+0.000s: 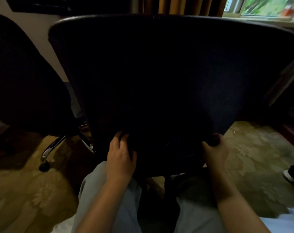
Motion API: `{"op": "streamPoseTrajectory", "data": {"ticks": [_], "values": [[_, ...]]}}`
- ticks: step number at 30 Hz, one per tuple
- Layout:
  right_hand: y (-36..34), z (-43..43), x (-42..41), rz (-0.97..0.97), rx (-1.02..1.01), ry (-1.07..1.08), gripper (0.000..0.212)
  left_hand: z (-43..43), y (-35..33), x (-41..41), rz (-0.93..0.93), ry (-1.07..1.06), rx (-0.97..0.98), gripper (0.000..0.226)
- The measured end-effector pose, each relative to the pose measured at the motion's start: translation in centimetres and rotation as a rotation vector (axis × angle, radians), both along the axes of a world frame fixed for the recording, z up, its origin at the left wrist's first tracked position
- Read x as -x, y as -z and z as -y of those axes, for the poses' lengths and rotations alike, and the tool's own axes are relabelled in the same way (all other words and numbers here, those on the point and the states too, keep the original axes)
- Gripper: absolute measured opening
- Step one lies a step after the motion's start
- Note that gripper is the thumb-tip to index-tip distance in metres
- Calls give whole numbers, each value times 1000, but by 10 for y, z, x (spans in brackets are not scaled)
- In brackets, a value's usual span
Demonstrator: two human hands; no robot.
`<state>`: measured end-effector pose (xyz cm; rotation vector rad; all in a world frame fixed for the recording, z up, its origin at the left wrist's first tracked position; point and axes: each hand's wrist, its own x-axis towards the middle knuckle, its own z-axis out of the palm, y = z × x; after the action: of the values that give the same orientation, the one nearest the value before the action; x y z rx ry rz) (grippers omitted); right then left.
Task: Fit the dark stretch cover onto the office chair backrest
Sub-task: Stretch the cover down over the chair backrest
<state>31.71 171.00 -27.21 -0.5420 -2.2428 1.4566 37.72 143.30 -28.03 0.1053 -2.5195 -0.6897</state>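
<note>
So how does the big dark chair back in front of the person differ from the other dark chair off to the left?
The wide dark covered chair backrest sits centre, and both hands, left hand and right hand, grip its lower edge; nobody touches the second dark office chair on the left. The second chair's chrome wheeled leg shows; the backrest's base is hidden. Both look dark and fabric-like.
</note>
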Motion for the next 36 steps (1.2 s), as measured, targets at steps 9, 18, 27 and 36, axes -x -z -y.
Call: {"op": "streamPoseTrajectory", "data": {"ticks": [9,18,27,36], "values": [[6,50,-6,-112,-213,-302,39,8,3,-2,-2,-4,27,56],[0,1,1,-88,-19,148,32,23,1,-3,-46,-58,11,56],[1,62,-14,-66,-220,-243,40,27,-1,-6,-21,-118,-49,62],[-2,22,-9,-37,-210,-76,36,48,-2,-4,-29,-179,-59,64]]}}
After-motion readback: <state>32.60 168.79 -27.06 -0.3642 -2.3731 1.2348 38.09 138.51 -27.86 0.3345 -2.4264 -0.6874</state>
